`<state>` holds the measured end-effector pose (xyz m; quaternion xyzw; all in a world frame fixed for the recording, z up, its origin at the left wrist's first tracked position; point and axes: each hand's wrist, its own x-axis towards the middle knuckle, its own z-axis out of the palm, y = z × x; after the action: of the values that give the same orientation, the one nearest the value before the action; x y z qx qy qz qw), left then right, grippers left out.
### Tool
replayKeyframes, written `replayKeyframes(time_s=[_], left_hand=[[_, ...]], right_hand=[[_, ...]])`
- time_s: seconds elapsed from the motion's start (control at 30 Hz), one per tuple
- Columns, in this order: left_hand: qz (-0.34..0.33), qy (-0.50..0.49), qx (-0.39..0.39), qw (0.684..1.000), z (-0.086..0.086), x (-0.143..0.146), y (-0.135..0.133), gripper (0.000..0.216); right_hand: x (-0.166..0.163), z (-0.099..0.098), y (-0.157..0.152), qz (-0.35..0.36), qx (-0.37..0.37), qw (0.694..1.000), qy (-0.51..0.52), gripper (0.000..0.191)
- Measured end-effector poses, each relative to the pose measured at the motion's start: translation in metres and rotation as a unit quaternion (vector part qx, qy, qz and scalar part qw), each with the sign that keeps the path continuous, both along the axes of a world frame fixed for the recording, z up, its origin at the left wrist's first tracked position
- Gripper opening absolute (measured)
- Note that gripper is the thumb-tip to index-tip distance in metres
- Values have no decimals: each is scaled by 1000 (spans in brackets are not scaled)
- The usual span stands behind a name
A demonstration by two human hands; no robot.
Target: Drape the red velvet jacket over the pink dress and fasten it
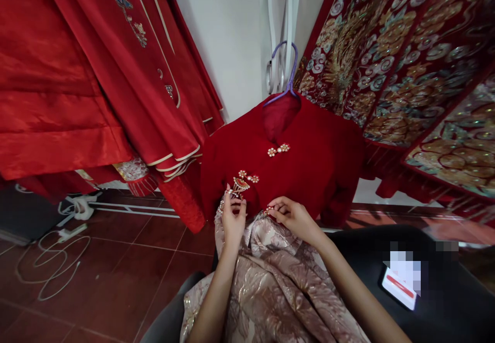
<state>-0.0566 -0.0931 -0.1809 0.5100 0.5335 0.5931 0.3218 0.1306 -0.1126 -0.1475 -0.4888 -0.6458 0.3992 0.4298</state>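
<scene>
A red garment (309, 173) with a collar and short sleeves hangs on a purple hanger (292, 75), its lower part patterned in pinkish-beige fabric (266, 286). On its front, a fan-shaped ornament (241, 183) with beaded strands sits below and left of a pair of flower buttons (279, 150). My left hand (234, 222) has its fingers closed on the beaded strands under the fan. With thumb and fingers pinched, my right hand (292, 216) holds a small gold-and-red beaded ornament (268, 210) at the waist seam. The fingertips partly cover both pieces.
Red garments with pale piping (154, 90) hang at the left, and heavily embroidered ones (386, 75) at the right. A lit phone (398, 287) lies on a black seat (363, 265). White cables (58, 260) and a power strip (72, 232) rest on the tiled floor.
</scene>
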Motion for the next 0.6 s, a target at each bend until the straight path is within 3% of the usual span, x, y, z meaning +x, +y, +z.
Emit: replayKeyframes(time_s=[0.17, 0.33, 0.43, 0.6], left_hand=[[1, -9, 12, 1000, 0, 3, -3, 64], [53, -51, 41, 996, 1, 7, -16, 30], [10, -50, 26, 998, 3, 9, -22, 15], [-32, -47, 2, 998, -1, 11, -18, 21]], right_hand=[[0, 1, -1, 8, -5, 1000, 1, 23], [-8, 9, -8, 36, 15, 999, 13, 22], [-16, 9, -12, 24, 60, 998, 5, 20], [-34, -4, -15, -57, 141, 985, -83, 19]])
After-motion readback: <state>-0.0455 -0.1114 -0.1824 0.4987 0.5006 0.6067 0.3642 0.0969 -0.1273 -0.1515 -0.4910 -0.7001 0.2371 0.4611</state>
